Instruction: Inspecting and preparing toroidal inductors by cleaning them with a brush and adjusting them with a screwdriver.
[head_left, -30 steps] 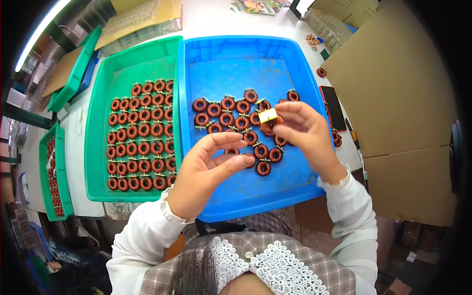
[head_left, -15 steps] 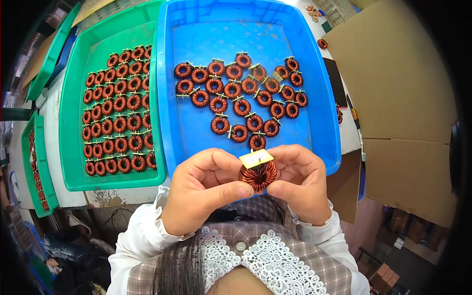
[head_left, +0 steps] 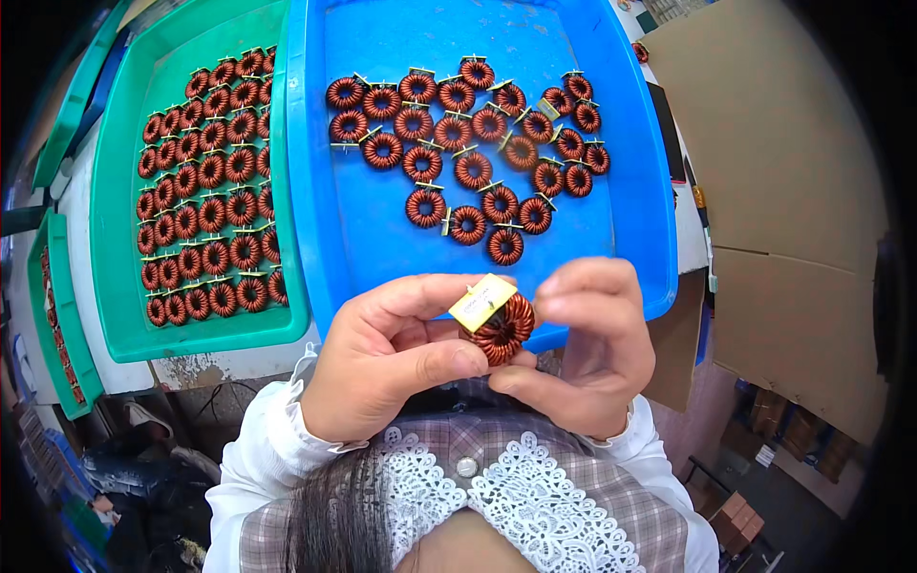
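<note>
Green tray (head_left: 115,315) on my left, rows of copper coils; blue tray (head_left: 630,258) ahead, loose coils (head_left: 468,143); brown cardboard (head_left: 783,162) on the right. My left hand (head_left: 382,368) and right hand (head_left: 592,353) pinch one coil (head_left: 501,329) between fingers, yellow tag (head_left: 482,302) on top, near my chest.

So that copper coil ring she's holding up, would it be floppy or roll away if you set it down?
The coil ring looks rigid: tight copper windings keep a round shape between the left hand and right hand. On edge it might roll; flat, like those in the blue tray, it probably stays put. Likely heavy for its size.
</note>
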Demonstrator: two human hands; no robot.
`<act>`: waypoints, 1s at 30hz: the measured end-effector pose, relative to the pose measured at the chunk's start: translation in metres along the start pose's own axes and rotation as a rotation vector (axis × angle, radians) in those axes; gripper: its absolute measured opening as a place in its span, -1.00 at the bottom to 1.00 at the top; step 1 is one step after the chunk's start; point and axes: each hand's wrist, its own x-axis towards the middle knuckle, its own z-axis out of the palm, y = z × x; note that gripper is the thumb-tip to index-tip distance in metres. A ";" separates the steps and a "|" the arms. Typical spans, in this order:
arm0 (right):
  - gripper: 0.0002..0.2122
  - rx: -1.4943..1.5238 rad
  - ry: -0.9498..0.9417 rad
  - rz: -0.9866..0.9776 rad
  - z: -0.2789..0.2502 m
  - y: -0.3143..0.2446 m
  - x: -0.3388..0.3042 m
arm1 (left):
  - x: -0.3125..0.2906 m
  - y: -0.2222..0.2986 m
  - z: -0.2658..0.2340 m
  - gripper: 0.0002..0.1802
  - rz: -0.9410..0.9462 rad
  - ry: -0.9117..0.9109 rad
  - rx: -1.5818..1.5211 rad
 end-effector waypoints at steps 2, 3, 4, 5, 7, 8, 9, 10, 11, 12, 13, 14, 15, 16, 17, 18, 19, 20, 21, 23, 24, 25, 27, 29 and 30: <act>-0.58 0.102 -0.023 0.135 -0.003 -0.001 -0.002 | 0.001 -0.006 -0.004 -0.53 0.059 -0.017 0.040; -0.56 0.134 -0.085 0.152 -0.005 0.001 -0.002 | 0.001 -0.008 -0.008 -0.58 0.089 -0.048 0.047; -0.55 0.166 -0.146 0.170 -0.006 0.003 -0.003 | 0.001 -0.010 -0.011 -0.62 0.118 -0.078 0.055; -0.55 0.166 -0.146 0.173 -0.006 0.004 -0.003 | 0.001 -0.011 -0.014 -0.62 0.116 -0.078 0.054; -0.57 0.181 -0.145 0.190 -0.006 0.005 -0.005 | 0.000 -0.012 -0.018 -0.75 0.060 -0.142 -0.080; -0.57 0.180 -0.143 0.193 -0.006 0.005 -0.005 | 0.000 -0.013 -0.019 -0.75 0.057 -0.142 -0.081; -0.58 0.165 -0.150 0.176 -0.006 0.006 -0.004 | 0.000 -0.013 -0.019 -0.75 0.034 -0.120 -0.092; -0.59 0.149 -0.157 0.158 -0.006 0.006 -0.004 | -0.001 -0.013 -0.019 -0.75 0.010 -0.098 -0.102; -0.59 0.147 -0.155 0.160 -0.006 0.006 -0.004 | -0.001 -0.012 -0.018 -0.75 0.007 -0.099 -0.102; -0.59 0.123 -0.151 0.149 -0.007 0.007 -0.005 | -0.001 -0.010 -0.016 -0.77 -0.002 -0.086 -0.117; -0.58 0.098 -0.146 0.137 -0.007 0.007 -0.005 | -0.001 -0.009 -0.015 -0.79 -0.010 -0.073 -0.132; -0.58 0.097 -0.143 0.139 -0.007 0.007 -0.006 | -0.001 -0.010 -0.015 -0.79 -0.014 -0.074 -0.131; -0.58 0.084 -0.137 0.148 -0.007 0.007 -0.007 | 0.000 -0.011 -0.015 -0.79 -0.005 -0.072 -0.152; -0.58 0.069 -0.130 0.156 -0.008 0.007 -0.008 | 0.001 -0.011 -0.015 -0.79 0.005 -0.072 -0.172; -0.58 0.067 -0.126 0.158 -0.008 0.007 -0.008 | 0.002 -0.012 -0.016 -0.79 0.001 -0.074 -0.172; -0.58 0.068 -0.113 0.150 -0.008 0.007 -0.008 | 0.003 -0.012 -0.016 -0.78 0.006 -0.071 -0.184; -0.58 0.072 -0.102 0.144 -0.007 0.007 -0.008 | 0.004 -0.012 -0.017 -0.77 0.011 -0.064 -0.197; -0.58 0.071 -0.100 0.146 -0.007 0.008 -0.008 | 0.005 -0.011 -0.015 -0.77 0.008 -0.063 -0.197; -0.59 0.065 -0.085 0.121 -0.006 0.008 -0.009 | 0.005 -0.010 -0.013 -0.74 0.005 -0.049 -0.119; -0.59 0.068 -0.073 0.097 -0.005 0.007 -0.008 | 0.005 -0.007 -0.009 -0.69 0.003 -0.025 -0.040; -0.61 0.005 -0.094 0.045 -0.005 0.006 -0.007 | 0.005 -0.005 -0.008 -0.66 -0.013 -0.007 -0.005; -0.63 -0.060 -0.113 -0.006 -0.005 0.005 -0.006 | 0.006 -0.005 -0.007 -0.61 -0.031 0.009 0.029; -0.64 -0.085 -0.142 -0.064 -0.001 0.006 -0.006 | 0.007 -0.006 -0.005 -0.54 0.033 -0.020 0.080; -0.66 -0.119 -0.187 -0.110 0.001 0.004 -0.007 | 0.008 -0.004 -0.007 -0.33 0.002 -0.028 0.103; -0.66 -0.119 -0.185 -0.109 0.001 0.005 -0.007 | 0.008 -0.003 -0.010 -0.33 0.000 -0.028 0.104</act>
